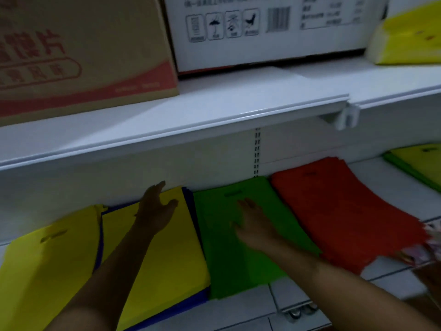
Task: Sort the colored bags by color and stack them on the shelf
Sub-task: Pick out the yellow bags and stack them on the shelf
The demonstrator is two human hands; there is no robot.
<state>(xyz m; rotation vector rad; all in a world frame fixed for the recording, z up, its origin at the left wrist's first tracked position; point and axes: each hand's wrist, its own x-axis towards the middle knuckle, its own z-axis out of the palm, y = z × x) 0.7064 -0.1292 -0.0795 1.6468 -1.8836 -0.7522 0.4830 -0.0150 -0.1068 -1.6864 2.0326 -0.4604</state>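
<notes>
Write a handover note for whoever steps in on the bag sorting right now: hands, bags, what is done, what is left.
Left hand: open, above the yellow bag, holding nothing.
Right hand: open, fingers flat on the green stack.
Lower shelf, left to right: a yellow bag at the far left, the yellow bag lying on blue bags, the green stack, the red stack, then yellow on green at the far right.
Done: green and red each form their own pile.
Left: yellow appears to need separating from blue and from green, then gathering into one stack.
</notes>
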